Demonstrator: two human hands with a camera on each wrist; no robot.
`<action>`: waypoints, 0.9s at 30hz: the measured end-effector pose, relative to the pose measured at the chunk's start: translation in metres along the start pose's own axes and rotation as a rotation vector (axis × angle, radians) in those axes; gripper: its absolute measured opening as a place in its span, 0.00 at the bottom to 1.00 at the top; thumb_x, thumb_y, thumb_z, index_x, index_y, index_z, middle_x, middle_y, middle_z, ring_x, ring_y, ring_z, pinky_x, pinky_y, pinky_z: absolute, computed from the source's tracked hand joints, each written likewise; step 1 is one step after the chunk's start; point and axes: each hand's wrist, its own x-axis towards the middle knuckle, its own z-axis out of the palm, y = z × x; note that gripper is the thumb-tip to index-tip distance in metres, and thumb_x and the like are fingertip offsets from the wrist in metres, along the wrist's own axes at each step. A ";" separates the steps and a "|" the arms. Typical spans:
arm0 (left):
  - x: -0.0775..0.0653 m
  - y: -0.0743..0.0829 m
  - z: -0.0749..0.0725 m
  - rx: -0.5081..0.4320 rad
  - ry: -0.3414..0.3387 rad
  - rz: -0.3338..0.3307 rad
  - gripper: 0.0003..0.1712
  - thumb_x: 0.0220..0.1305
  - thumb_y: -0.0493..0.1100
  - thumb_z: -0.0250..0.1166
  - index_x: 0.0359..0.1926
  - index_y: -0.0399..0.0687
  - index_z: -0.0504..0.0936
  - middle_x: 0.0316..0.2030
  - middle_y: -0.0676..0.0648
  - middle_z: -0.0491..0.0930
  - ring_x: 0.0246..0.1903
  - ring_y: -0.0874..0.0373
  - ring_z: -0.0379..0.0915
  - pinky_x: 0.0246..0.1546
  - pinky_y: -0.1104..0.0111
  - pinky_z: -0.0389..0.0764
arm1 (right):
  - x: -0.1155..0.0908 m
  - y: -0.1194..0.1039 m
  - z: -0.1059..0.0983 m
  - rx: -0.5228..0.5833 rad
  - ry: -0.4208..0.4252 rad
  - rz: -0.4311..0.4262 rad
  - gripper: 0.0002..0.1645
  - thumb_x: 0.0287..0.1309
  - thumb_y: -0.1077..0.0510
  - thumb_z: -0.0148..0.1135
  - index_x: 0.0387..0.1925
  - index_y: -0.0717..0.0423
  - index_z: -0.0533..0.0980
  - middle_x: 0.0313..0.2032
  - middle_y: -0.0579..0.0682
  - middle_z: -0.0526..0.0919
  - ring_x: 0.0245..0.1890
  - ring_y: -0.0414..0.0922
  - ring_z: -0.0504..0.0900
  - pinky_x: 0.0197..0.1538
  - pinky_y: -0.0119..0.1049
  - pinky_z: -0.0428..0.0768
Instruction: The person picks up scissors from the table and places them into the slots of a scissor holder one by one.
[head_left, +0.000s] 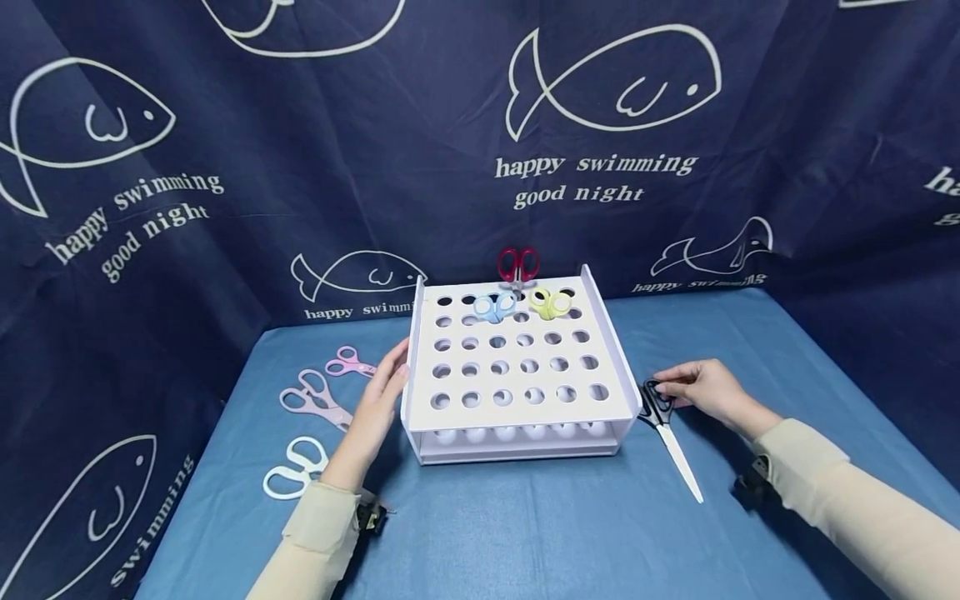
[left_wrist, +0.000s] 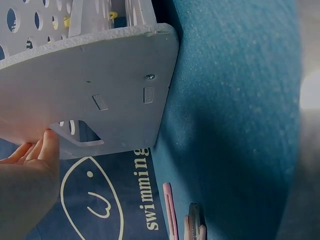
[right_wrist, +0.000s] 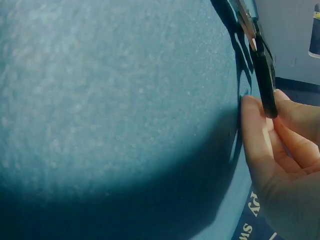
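A white rack (head_left: 517, 419) with rows of round holes stands mid-table. My left hand (head_left: 378, 408) touches its left side wall, fingertips near a cut-out in that wall (left_wrist: 50, 100) in the left wrist view. To the right of the rack, my right hand (head_left: 708, 389) pinches black-handled scissors (head_left: 681, 458) by a handle loop. Their blade points toward the front; in the right wrist view the black handle (right_wrist: 265, 80) sits between thumb and fingers, just above the cloth. Red scissors (head_left: 517, 282), blue scissors (head_left: 495, 312) and yellow-green scissors (head_left: 550, 308) stand in the rack's back rows, handles up.
Left of the rack lie pink scissors (head_left: 360, 367), pale lilac scissors (head_left: 318, 408) and white scissors (head_left: 303, 477), partly behind my left arm. A blue cloth (head_left: 525, 533) covers the table. Dark blue curtains (head_left: 450, 125) with fish drawings hang behind and at the sides.
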 end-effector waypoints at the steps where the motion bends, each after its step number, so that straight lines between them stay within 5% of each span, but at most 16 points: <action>1: 0.000 0.000 0.000 0.000 0.000 0.002 0.29 0.77 0.48 0.45 0.74 0.48 0.54 0.73 0.43 0.55 0.72 0.51 0.51 0.73 0.55 0.52 | 0.000 0.000 0.000 -0.001 0.003 0.002 0.20 0.60 0.66 0.63 0.50 0.77 0.76 0.45 0.68 0.83 0.30 0.33 0.83 0.35 0.36 0.86; 12: -0.001 0.000 0.000 0.001 0.001 -0.011 0.29 0.77 0.48 0.45 0.74 0.49 0.55 0.73 0.44 0.56 0.72 0.50 0.51 0.73 0.55 0.53 | -0.002 -0.008 -0.007 0.142 -0.027 0.111 0.24 0.60 0.65 0.63 0.52 0.80 0.73 0.32 0.41 0.88 0.27 0.36 0.84 0.34 0.36 0.86; 27: 0.000 -0.001 0.000 -0.009 -0.002 -0.005 0.29 0.77 0.48 0.45 0.74 0.49 0.54 0.73 0.44 0.55 0.72 0.52 0.51 0.73 0.56 0.52 | -0.006 -0.028 -0.028 0.237 0.025 0.096 0.23 0.61 0.63 0.63 0.53 0.77 0.74 0.28 0.42 0.88 0.30 0.37 0.86 0.37 0.36 0.86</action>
